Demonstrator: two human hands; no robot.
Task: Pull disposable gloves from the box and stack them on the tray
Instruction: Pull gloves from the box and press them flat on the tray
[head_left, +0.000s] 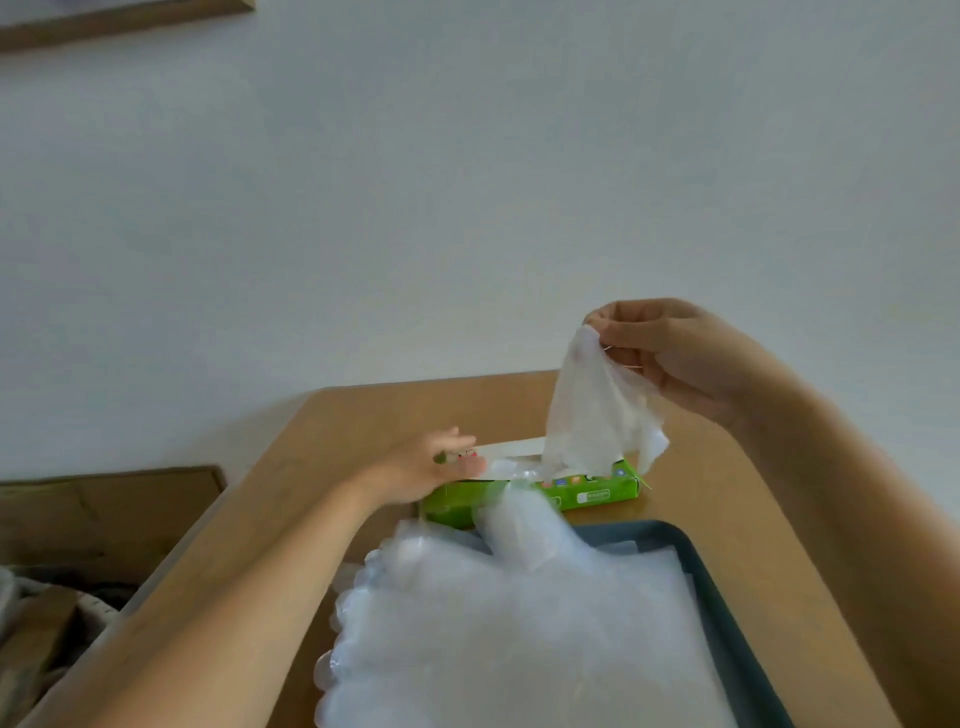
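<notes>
A crumpled translucent plastic glove (592, 410) is pinched by the right hand (675, 353) above the green cardboard box (597, 493), which is pressed by the flat-fingered left hand (431, 467).

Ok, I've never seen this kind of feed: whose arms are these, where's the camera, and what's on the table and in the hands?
No machine here: these are a person's two bare arms, filmed by one wide-angle camera on their head, looking forward and down. On the wooden table stands a green box of disposable gloves; nearer the camera, a dark tray carries a stack of clear gloves. The left hand rests with straight fingers on one end of the box. The right hand pinches one glove, raised high, its lower end not yet out of the opening.
</notes>
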